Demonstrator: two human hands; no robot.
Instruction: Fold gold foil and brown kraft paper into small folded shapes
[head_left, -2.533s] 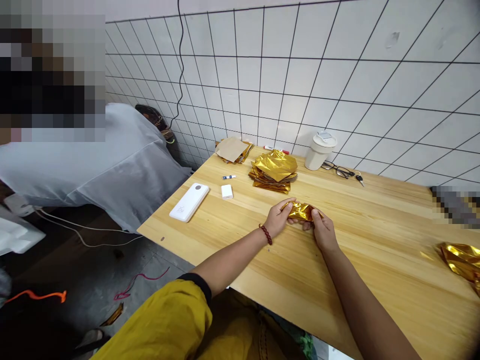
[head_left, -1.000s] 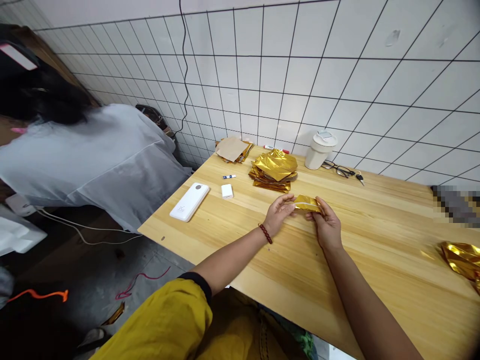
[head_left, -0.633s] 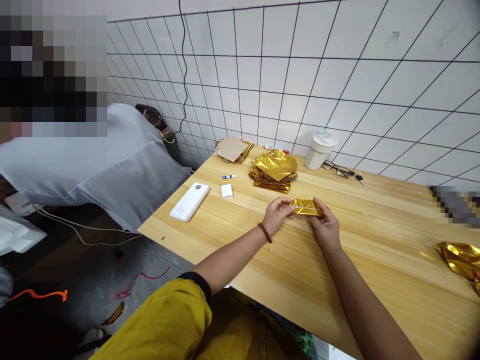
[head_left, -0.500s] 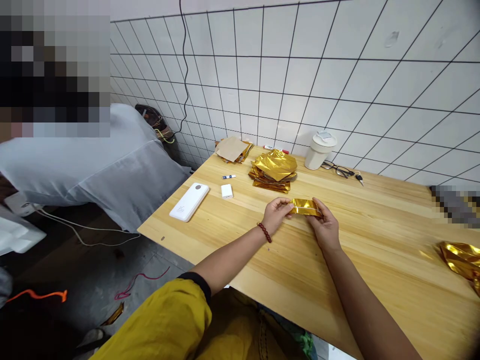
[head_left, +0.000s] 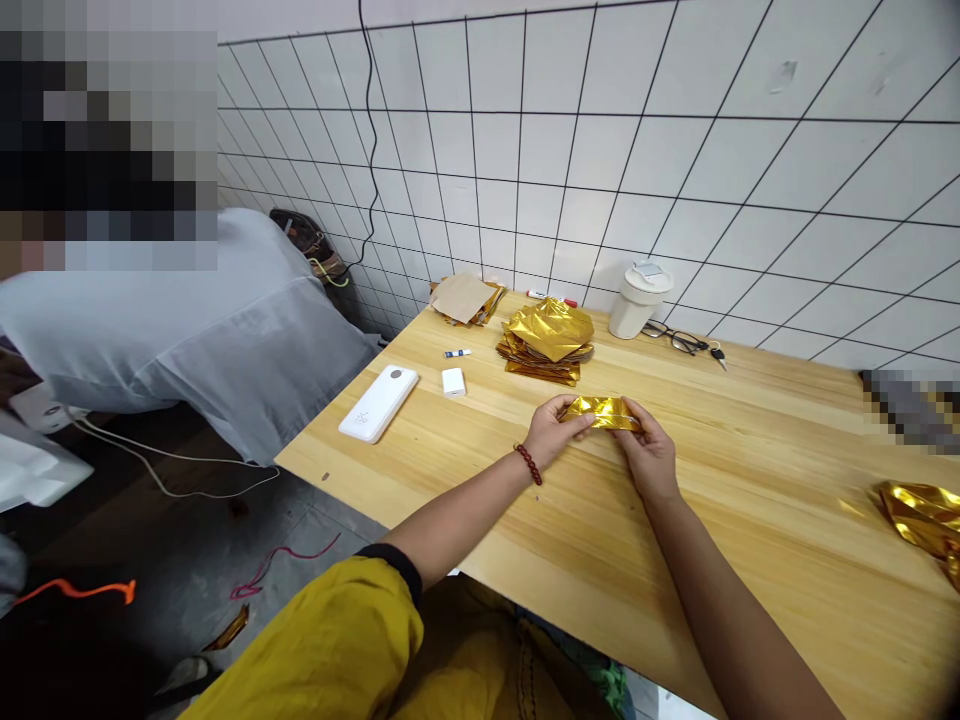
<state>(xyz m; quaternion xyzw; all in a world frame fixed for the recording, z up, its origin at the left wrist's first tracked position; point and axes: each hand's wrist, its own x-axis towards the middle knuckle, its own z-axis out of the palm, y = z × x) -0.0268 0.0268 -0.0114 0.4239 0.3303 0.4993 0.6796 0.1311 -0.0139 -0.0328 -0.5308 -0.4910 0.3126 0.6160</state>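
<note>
A folded strip of gold foil paper (head_left: 606,411) is stretched between my two hands, just above the wooden table (head_left: 495,500). My left hand (head_left: 553,432) pinches its left end, thumb on top. At the right end, my right hand (head_left: 651,452) is closed on the strip, its lower fingers partly hidden beneath. Beyond the hands lies a stack of gold foil sheets (head_left: 551,335). Farther left sits another pile, topped by a brown paper sheet (head_left: 461,298).
Left on the table are a white power bank (head_left: 379,405), a small white box (head_left: 454,382) and a small blue-white tube (head_left: 457,353). A lidded cup (head_left: 639,303), glasses (head_left: 682,343) and a key (head_left: 720,358) stand near the wall. More gold foil (head_left: 926,520) lies far right. A person (head_left: 187,310) sits left.
The foil strip has been turned and its pale edge line no longer shows. My left thumb has shifted along it, and more of its left end now shows. Both hands stay in nearly the same place.
</note>
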